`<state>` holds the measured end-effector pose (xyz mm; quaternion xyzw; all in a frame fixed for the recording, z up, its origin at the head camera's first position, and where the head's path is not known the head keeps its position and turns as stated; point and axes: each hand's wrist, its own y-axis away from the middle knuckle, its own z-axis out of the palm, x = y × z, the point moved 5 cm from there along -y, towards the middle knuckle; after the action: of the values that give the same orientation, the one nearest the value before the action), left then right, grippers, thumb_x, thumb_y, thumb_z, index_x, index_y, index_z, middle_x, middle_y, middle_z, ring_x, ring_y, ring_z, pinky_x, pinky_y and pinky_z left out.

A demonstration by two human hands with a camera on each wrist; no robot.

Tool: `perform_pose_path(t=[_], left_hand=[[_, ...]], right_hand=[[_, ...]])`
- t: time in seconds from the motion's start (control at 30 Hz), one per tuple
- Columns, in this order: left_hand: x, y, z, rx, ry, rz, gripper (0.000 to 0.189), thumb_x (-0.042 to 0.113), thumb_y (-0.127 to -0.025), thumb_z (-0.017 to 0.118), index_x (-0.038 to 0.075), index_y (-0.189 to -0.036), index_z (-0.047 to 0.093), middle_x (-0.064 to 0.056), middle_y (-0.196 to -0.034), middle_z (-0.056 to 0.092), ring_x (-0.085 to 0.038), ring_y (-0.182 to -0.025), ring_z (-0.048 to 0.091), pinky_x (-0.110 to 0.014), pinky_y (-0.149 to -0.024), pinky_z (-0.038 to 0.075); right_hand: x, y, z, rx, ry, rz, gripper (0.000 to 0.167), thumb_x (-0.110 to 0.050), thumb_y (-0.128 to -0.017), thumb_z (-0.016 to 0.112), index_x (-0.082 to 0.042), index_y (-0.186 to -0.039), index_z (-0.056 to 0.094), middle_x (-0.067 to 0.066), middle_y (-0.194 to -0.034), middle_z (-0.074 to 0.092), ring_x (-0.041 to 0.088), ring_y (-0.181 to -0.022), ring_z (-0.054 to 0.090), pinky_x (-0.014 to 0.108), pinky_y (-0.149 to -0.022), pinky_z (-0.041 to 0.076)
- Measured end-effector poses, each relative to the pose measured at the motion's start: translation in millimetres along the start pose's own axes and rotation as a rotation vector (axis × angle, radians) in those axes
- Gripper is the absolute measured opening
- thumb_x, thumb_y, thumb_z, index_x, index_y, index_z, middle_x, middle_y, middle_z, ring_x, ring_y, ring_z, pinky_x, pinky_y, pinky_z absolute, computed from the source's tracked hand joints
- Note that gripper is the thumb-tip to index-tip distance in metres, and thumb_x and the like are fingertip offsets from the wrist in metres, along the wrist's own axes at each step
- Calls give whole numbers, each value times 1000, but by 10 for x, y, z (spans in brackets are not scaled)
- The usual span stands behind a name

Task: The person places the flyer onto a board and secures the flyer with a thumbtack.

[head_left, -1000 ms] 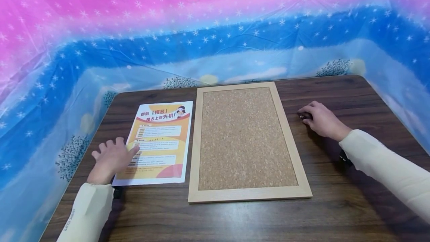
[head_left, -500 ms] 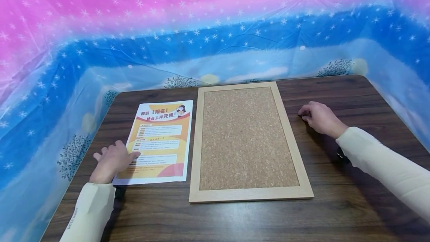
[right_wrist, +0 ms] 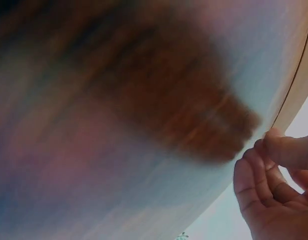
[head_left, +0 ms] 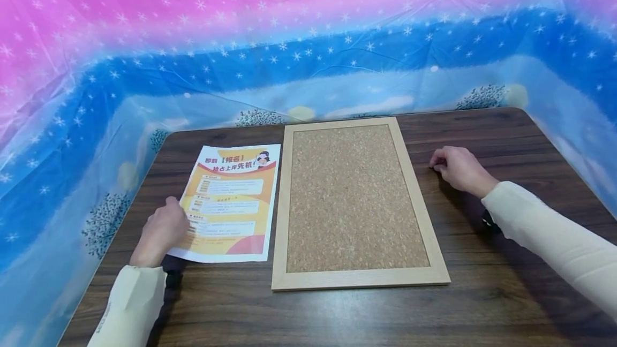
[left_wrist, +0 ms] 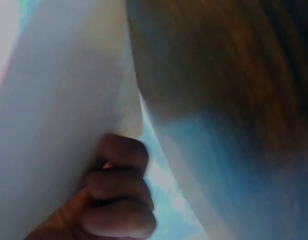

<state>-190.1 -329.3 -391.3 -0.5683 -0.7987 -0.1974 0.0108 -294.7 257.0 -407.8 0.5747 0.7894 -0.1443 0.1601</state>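
Observation:
A printed flyer (head_left: 231, 202) in white, orange and yellow lies left of the corkboard on the dark wooden table. At its left edge my left hand (head_left: 166, 226) grips the sheet. In the left wrist view, curled fingers (left_wrist: 121, 187) show beneath the flyer (left_wrist: 59, 115), whose edge is raised off the table. The wood-framed corkboard (head_left: 356, 202) lies flat beside the flyer. Over the table to its right is my right hand (head_left: 460, 167), loosely curled, thumb near the fingertips. Nothing shows between its fingers (right_wrist: 251, 175) in the right wrist view.
The brown table (head_left: 356, 315) extends in front of the corkboard and to both sides. A pink and blue snowflake-patterned cloth (head_left: 308, 52) hangs behind and around the table. The corkboard reaches close to the table's back edge.
My left hand has gone from spread fingers over the flyer to gripping its left edge. The flyer has shifted slightly to the right. My right hand has stayed almost in place.

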Motion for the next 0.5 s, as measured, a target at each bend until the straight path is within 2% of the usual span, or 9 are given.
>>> perform_pose_path(t=[0.13,0.3,0.4,0.5], left_hand=[[16,36,-129,136,25,48,30,2,-92,37,-21,-111,37,-30,-80,50,-37,-65,52,-45,-55,42],[52,91,-299,283,77,88,29,6,-95,31,-18,-105,45,-33,-82,53,-39,-66,54,-48,-56,42],[91,122,-376,327,107,101,36,11,-99,25,-17,-109,45,-34,-87,53,-40,-70,55,-49,-60,41],[140,152,-422,344,131,104,40,14,-100,23,-17,-115,44,-33,-91,53,-40,-73,55,-48,-62,42]], right_hand=[[-30,1,-67,47,-22,-24,13,4,-90,57,-4,-95,66,14,-93,64,25,-77,56,42,-65,44],[-94,-8,-188,119,-52,-55,16,5,-90,56,-3,-99,66,14,-96,64,24,-73,55,40,-61,43],[-144,-19,-245,140,-61,-66,16,5,-91,56,-3,-100,66,13,-96,64,24,-76,57,41,-62,44],[-194,-30,-282,151,-64,-78,15,4,-91,56,-3,-100,65,13,-96,64,24,-78,58,42,-65,44]])
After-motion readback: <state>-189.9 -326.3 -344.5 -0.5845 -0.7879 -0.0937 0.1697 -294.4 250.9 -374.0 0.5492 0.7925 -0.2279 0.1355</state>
